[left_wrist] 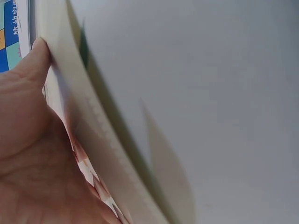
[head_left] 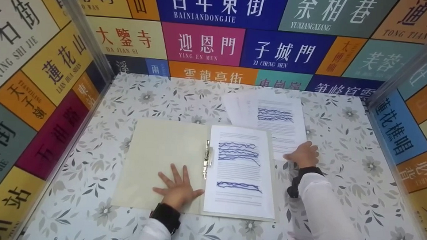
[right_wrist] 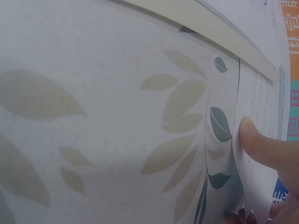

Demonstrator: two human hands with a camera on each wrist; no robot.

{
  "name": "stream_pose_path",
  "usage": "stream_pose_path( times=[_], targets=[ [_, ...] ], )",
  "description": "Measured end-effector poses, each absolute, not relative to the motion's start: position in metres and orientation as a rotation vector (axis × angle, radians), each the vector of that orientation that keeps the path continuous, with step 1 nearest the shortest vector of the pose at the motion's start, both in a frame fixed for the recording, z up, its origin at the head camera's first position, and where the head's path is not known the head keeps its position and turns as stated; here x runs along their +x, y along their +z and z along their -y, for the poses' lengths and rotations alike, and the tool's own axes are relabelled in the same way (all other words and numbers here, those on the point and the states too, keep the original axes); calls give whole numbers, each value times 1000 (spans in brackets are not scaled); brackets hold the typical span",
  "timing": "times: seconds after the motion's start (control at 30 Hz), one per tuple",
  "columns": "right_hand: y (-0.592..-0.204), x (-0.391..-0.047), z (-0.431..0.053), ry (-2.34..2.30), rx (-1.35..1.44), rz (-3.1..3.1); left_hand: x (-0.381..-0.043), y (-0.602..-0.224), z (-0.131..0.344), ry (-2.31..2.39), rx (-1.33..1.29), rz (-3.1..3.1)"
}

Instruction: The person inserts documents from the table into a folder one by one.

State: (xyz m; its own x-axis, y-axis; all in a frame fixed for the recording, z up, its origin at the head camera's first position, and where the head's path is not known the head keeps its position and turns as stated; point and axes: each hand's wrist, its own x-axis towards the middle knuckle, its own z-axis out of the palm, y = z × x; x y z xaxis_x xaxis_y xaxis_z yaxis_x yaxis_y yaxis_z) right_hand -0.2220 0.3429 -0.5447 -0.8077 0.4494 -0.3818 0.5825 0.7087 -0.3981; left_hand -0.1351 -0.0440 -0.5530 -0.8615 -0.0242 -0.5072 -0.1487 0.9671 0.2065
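A cream folder (head_left: 153,146) lies spread out on the table, with a metal clip (head_left: 206,160) along its spine. Printed paper with blue scribbled lines (head_left: 238,172) rests on its right side. My left hand (head_left: 178,193), fingers spread, rests on the left cover near the spine; the left wrist view has that hand (left_wrist: 23,135) beside the cover's edge (left_wrist: 103,140). Behind the folder are several loose sheets (head_left: 280,134), fanned out and partly under it. My right hand (head_left: 306,156) pinches the lower right corner of the top one, thumb above the paper (right_wrist: 252,182) in the right wrist view.
The table (head_left: 344,141) has a white cover with grey flowers and leaves. Upright panels with colourful street-name signs (head_left: 206,44) close off the back and both sides. Clear strips (head_left: 90,29) run along the panel corners.
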Motion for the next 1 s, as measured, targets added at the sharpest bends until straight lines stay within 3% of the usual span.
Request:
stream_pose_path(
  times=[0.23,1.0],
  targets=[
    [-543,-223,-339,-637,767,-2756,-135,-554,44,341,-120,-2593],
    [-548,-216,-367,-918,621,-2786,-135,-555,44,342,-102,-2616]
  ],
)
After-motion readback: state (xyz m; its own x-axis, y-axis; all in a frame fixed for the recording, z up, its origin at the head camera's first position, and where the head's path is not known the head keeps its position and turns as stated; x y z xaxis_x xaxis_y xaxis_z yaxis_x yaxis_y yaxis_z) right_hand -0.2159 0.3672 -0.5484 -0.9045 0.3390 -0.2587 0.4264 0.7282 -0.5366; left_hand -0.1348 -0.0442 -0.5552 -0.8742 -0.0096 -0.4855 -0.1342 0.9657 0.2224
